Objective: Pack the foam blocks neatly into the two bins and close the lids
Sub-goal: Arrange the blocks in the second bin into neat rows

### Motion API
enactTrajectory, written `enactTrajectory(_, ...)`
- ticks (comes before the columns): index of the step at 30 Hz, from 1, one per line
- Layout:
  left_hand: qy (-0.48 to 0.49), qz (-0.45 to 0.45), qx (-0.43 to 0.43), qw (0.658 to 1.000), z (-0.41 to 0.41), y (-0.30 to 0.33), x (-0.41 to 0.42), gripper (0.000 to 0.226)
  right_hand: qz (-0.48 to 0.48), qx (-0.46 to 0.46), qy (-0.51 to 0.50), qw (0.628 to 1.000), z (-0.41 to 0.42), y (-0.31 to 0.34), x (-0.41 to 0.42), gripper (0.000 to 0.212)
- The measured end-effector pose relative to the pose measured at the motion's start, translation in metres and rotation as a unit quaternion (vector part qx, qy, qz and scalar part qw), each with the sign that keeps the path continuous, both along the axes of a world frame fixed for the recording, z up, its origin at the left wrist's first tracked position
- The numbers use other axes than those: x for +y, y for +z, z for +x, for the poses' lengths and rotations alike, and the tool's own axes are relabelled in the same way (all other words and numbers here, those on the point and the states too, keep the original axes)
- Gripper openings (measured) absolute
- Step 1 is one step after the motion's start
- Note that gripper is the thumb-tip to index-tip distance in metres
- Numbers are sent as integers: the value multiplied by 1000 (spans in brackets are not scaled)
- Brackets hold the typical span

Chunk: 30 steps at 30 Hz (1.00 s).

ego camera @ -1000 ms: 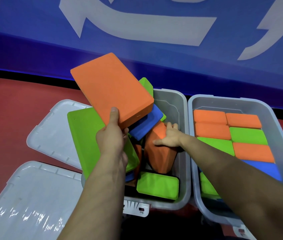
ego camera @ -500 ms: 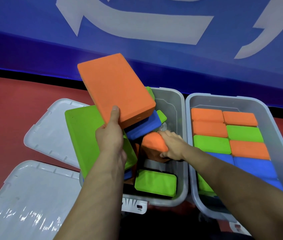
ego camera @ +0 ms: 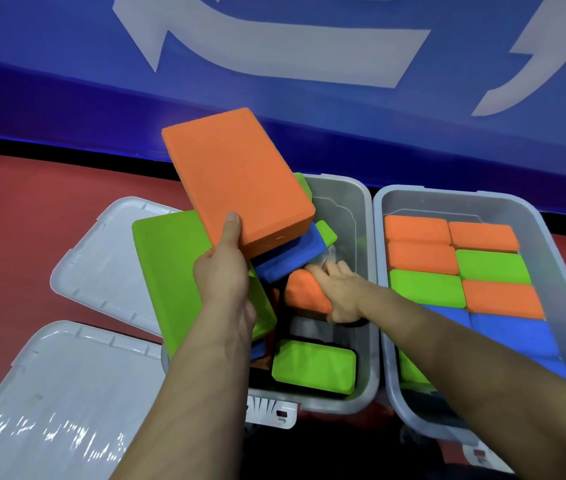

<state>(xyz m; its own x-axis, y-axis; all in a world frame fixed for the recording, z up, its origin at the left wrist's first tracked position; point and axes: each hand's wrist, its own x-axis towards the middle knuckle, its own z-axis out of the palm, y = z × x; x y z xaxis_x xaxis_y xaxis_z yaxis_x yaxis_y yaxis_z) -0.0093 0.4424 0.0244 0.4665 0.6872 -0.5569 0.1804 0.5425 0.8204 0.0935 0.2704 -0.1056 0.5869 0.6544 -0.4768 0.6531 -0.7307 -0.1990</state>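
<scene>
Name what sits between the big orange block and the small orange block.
In the head view, a blue block lies between the big orange block and the small orange block.

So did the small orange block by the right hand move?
Yes. The small orange block tipped down deeper into the left bin, the right hand now gripping it.

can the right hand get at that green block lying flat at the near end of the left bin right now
Probably not at once: the right hand is gripping an orange block deeper in the left bin. The green block lies uncovered just nearer.
</scene>
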Motion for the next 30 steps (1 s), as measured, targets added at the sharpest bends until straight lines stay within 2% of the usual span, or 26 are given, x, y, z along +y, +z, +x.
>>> enactTrajectory(4, -11, 1, -2, 1000, -1, 0, -1, 47, 39, -5, -27, 999, -16, -15, 6, 113)
enactTrajectory(10, -23, 7, -9, 1000, -1, 0, -3, 41, 50, 23, -7, 998, -3, -8, 5, 101)
enactTrajectory(19, -15, 3, -3, 1000, -1, 2, -1, 32, 49, 80, -25, 995, 1, -12, 9, 102)
enactTrajectory(22, -11, 3, -5, 1000, -2, 2, 0, 39, 49, 79, -18, 996, 4, -12, 7, 101)
enactTrajectory(30, -14, 5, -7, 1000, 0, 2, 1, 29, 41, 63, 15, 997, 9, -5, 10, 102)
